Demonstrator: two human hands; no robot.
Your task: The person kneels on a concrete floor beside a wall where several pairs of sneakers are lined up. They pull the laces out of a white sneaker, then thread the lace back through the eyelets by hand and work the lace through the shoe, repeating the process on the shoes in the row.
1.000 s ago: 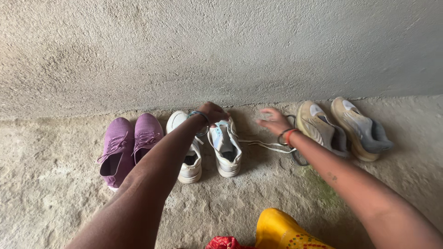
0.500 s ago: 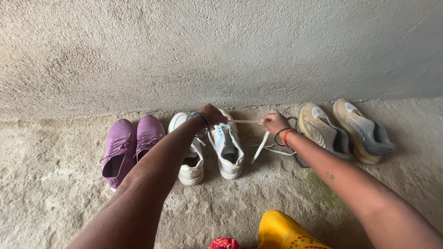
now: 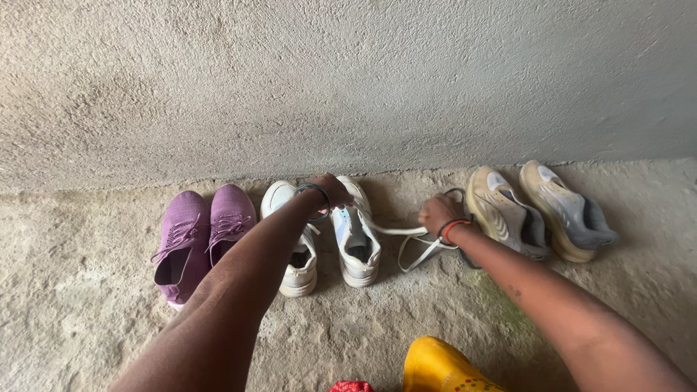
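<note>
Lacing step, I judge: left hand (image 3: 332, 190) grips the white shoe's (image 3: 356, 236) toe, right hand (image 3: 438, 213) clamps its lace (image 3: 396, 231), which next needs feeding through an eyelet.

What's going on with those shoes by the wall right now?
A person is working on the white pair of sneakers in a row along the grey wall. The left hand rests on the toe end of the sneaker, and the right hand grips its loose white lace, drawn out sideways. A purple pair sits to one side, a beige pair to the other, both untouched.
</note>
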